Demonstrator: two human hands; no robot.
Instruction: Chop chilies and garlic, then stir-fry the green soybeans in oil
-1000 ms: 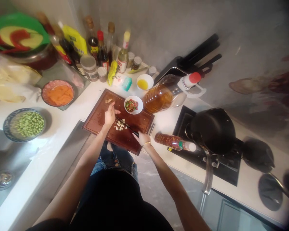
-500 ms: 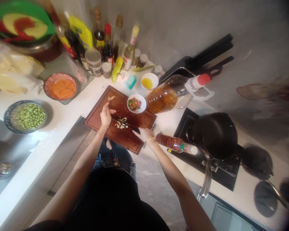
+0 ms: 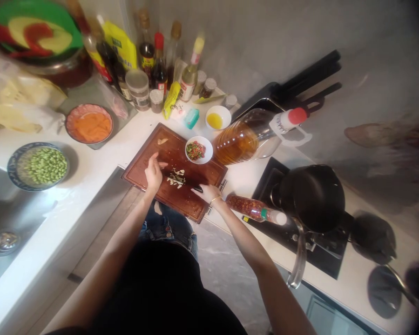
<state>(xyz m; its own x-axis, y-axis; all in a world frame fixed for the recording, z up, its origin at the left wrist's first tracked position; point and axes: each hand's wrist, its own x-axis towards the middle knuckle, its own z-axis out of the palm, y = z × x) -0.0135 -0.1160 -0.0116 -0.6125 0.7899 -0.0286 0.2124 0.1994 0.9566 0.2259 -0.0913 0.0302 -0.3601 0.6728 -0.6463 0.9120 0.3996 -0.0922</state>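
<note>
My right hand (image 3: pixel 210 192) is wrapped around the black handle of a knife (image 3: pixel 197 189). The blurred dark blade reaches left over chopped white pieces (image 3: pixel 176 179), which look like garlic, on a brown wooden cutting board (image 3: pixel 141 164). Above the board's left part is my left hand (image 3: pixel 154 173), fingers extended and holding nothing, just left of the pieces. A small pale piece (image 3: pixel 162 141) lies near the board's far left corner. On the board's far edge sits a white bowl (image 3: pixel 199 150) of chopped red and green bits.
Right of the board lie a large oil jug (image 3: pixel 242 139), a bottle of red chili (image 3: pixel 246 207) and a stove with a black pot (image 3: pixel 310 197). Behind stand a bowl of yellow liquid (image 3: pixel 218 118) and several seasoning bottles (image 3: pixel 159 70). Leftward are bowls of green beans (image 3: pixel 45 166) and orange slices (image 3: pixel 90 123).
The blade, visible as a dark line across the pieces before, is now blurred. The white pieces have shifted slightly. Both hands stay in nearly the same places.
</note>
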